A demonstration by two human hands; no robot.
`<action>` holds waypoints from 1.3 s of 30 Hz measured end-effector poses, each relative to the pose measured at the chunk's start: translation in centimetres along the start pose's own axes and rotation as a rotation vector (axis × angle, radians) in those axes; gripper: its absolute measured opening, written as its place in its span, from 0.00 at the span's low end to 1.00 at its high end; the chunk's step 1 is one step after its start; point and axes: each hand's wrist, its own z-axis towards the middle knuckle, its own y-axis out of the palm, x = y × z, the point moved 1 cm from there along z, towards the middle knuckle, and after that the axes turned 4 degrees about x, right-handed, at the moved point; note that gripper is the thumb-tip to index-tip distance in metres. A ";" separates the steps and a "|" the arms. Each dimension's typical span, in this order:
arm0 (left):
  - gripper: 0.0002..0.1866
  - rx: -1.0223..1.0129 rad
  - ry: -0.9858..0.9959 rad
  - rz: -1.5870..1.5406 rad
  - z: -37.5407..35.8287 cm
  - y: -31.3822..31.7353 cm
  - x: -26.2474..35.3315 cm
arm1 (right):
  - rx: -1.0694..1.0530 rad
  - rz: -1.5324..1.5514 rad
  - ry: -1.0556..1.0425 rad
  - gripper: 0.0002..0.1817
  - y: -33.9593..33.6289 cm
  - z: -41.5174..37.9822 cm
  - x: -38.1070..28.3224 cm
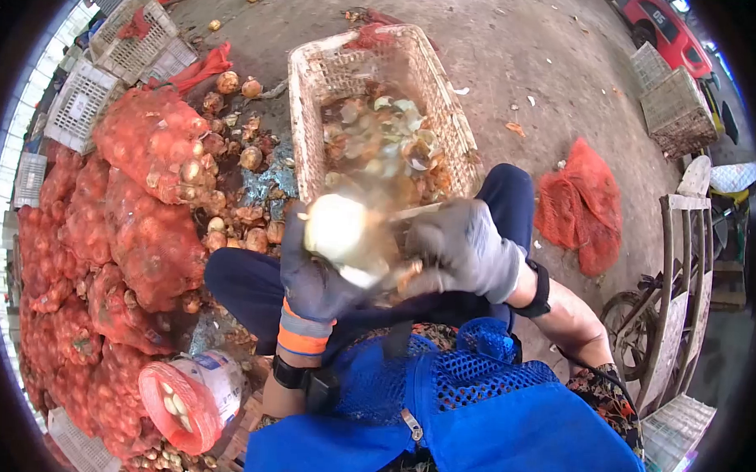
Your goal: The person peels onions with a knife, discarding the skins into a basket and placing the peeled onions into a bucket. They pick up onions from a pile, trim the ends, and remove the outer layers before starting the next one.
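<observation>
My left hand [314, 271], in a grey glove with an orange cuff band, is closed around a pale peeled onion [337, 226]. Close to its right is my right hand [457, 247], also gloved and smeared by motion. Its fingers are curled, with a brown scrap of onion skin [409, 274] by the fingertips; what they grip is hidden. Both hands are above my lap, at the near end of a dirty white plastic crate [300, 117]. Inside the crate lie onion peelings [399, 120], brown and greenish white.
Red mesh sacks of onions [149, 236] are piled at left, with loose onions [250, 157] beside them. A bucket [219, 384] with a red mesh lining holds peeled onions. An empty-looking red mesh sack [580, 210] and a hand cart [672, 288] are at right.
</observation>
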 end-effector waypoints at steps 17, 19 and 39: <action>0.38 -0.125 0.473 0.473 -0.7 3.2 3.3 | 0.144 0.695 0.629 0.32 0.4 1.5 2.8; 0.35 -0.132 0.405 0.461 -0.7 3.4 3.4 | 0.131 0.649 0.581 0.33 -0.2 2.8 1.7; 0.27 0.089 0.302 0.220 -0.6 0.2 -0.5 | -0.332 0.454 0.481 0.25 -0.9 3.2 0.0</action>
